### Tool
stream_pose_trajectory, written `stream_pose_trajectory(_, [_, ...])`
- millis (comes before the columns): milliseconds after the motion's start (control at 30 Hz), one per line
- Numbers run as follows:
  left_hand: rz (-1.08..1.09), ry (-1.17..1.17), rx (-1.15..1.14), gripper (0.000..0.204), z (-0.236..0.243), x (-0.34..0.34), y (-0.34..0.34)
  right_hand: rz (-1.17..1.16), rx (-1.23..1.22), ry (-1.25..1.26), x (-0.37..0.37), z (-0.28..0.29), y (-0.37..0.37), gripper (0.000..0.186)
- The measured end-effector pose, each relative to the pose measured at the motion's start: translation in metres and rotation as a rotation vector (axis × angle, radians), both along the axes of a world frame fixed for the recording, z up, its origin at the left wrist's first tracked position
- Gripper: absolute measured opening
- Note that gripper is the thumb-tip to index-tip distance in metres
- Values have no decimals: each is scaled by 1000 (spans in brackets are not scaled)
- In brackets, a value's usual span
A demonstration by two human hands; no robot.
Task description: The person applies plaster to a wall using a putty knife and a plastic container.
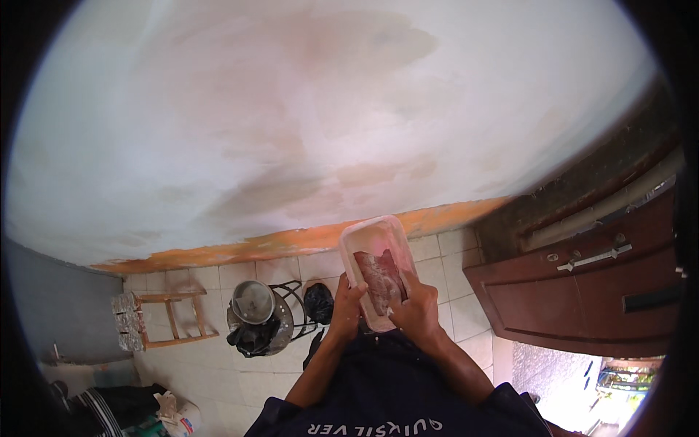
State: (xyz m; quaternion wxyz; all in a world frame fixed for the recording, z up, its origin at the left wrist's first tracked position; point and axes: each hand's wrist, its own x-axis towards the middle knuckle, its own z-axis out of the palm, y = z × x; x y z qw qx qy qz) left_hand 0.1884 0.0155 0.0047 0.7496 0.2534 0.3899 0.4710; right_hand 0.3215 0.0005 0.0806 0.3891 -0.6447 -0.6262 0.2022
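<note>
A pale pink rectangular plastic tub [397, 231] is held tilted in front of my body, its inside smeared with white. In it lies a flat reddish-brown piece [377, 273] with ragged edges and white paste or powder on it; its kind I cannot make out. My left hand [348, 306] is closed on the tub's left side, thumb near the rim. My right hand [416, 309] is closed at the lower right side, its thumb reaching inside against the lower end of the reddish piece. The fingers beneath the tub are hidden.
Ahead stands a patchy white wall [291, 109] with an orange strip at its foot. To the left, a round stool [280, 339] carries a grey bucket [253, 301] and black plastic. Farther left is a wooden frame [173, 320]. A brown door [561, 298] stands at right.
</note>
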Motion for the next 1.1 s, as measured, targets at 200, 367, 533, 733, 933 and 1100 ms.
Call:
stream_pose_trajectory(200, [-23, -69, 21, 45, -7, 1, -3, -69, -66, 150, 3, -3, 9, 24])
stream_pose_trajectory(367, [-27, -152, -24, 49, -1, 0, -2, -140, -149, 351, 18, 17, 6, 21])
stream_pose_trajectory(533, [-44, -238, -25, 59, -17, -3, -3, -209, -129, 498, 35, 27, 4, 20])
stream_pose_trajectory(733, [-108, -181, -16, 67, 2, -5, 5, -119, -192, 484, 65, 4, 11, 20])
stream_pose_trajectory(933, [-179, -153, -19, 66, -7, -13, 10, -35, -306, 315, 87, 11, 23, 18])
stream_pose_trajectory(1100, [-195, -175, -44, 61, -10, -14, 11, -23, -281, 232, 100, 22, 29, 18])
